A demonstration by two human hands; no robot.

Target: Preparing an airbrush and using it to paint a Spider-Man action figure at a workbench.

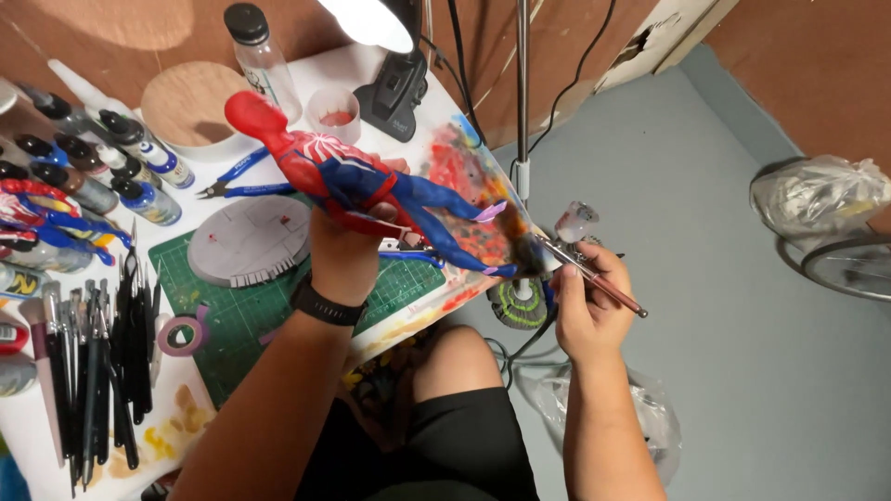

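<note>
My left hand [345,249] grips the red-and-blue figure [357,176] at its waist, tilted, legs rightward. My right hand [587,306] clasps the airbrush [594,276], its tip near the feet.

A red-and-blue figure [357,181] lies tilted (head up-left), a slim metal airbrush [585,269] aimed at its feet.

The left hand [345,255] is raised over the table, its back to the camera, fingers closed in a grip, a black band around the wrist. The left forearm runs up from the lower left. The right hand [587,301] is off to the right and lower, fingers curled in a pen-like pinch, forearm bare, rising from below.
</note>
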